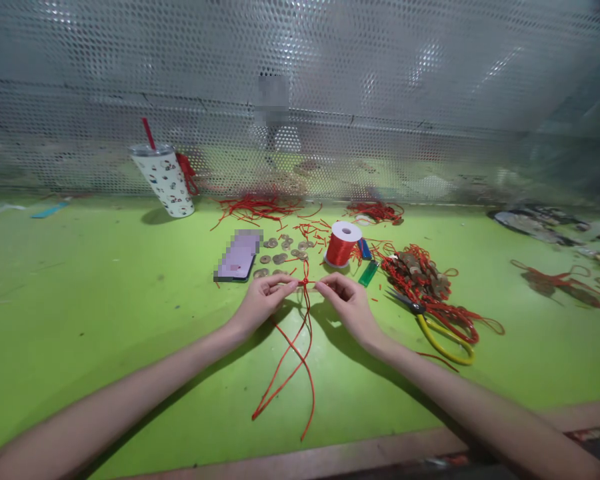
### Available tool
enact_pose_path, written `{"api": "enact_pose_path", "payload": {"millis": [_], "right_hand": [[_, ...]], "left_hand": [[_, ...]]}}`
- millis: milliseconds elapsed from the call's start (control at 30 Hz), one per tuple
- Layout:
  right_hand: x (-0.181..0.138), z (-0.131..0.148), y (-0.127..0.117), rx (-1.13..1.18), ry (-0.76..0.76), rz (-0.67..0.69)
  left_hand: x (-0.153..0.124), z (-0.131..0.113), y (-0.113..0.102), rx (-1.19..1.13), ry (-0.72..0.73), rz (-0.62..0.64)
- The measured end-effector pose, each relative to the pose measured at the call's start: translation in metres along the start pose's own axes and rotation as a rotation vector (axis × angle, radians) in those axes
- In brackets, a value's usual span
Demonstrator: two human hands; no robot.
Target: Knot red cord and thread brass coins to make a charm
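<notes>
A red cord point(306, 360) with a small knot and a loop at its top hangs between my hands, its long tails crossing and trailing toward me over the green table. My left hand point(269, 297) pinches the cord just left of the knot. On the other side, my right hand point(347, 303) is closed in a pinch on the strand right of the knot. Loose holed coins point(280, 259) lie just beyond my fingers. A spool of red cord point(341, 247) stands upright behind my right hand.
Right of my hands lie yellow-handled scissors point(440, 333), a green lighter point(369, 273) and a pile of corded coins point(420, 275). A phone point(239, 257) lies left of the coins. A patterned tumbler point(165, 180) stands before the perforated metal panel point(330, 80). Red cord scraps point(260, 207) lie farther back.
</notes>
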State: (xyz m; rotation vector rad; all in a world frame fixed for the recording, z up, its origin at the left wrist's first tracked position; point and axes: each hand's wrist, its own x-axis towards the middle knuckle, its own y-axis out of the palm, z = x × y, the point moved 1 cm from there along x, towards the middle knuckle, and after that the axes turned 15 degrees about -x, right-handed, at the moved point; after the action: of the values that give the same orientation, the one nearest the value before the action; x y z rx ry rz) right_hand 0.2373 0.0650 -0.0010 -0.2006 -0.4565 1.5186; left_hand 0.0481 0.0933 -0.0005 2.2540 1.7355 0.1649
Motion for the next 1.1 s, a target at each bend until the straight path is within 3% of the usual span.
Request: {"api": "enact_pose_path", "payload": {"millis": [233,500,567,700,767,833,1000,1100], "right_hand": [[0.001,-0.002,-0.001,-0.029,0.014,-0.062],[0.003,-0.001,-0.003,-0.004,0.046,-0.086],[0.002,-0.001,-0.003,-0.014,0.036,-0.082],[0.0,-0.001,-0.001,-0.063,-0.01,-0.091],[-0.001,-0.001,0.001,-0.071,-0.016,-0.097],[-0.001,0.0,0.002,-0.069,-0.018,-0.098],[-0.002,0.001,0.003,-0.055,-0.046,-0.088],[-0.002,0.001,0.002,-0.056,-0.052,-0.085]], "left_hand": [[-0.002,-0.003,0.002,0.053,0.083,-0.099],[-0.001,0.0,-0.001,0.191,0.235,-0.075],[-0.002,0.0,-0.004,0.356,0.362,-0.064],[-0.007,-0.006,-0.006,0.84,0.785,-0.072],[-0.01,-0.008,-0.005,0.966,0.888,-0.065],[-0.012,-0.008,-0.002,0.908,0.821,0.007],[-0.011,-0.001,0.007,0.418,0.273,0.125],[-0.007,0.002,0.007,0.24,0.15,0.143]]}}
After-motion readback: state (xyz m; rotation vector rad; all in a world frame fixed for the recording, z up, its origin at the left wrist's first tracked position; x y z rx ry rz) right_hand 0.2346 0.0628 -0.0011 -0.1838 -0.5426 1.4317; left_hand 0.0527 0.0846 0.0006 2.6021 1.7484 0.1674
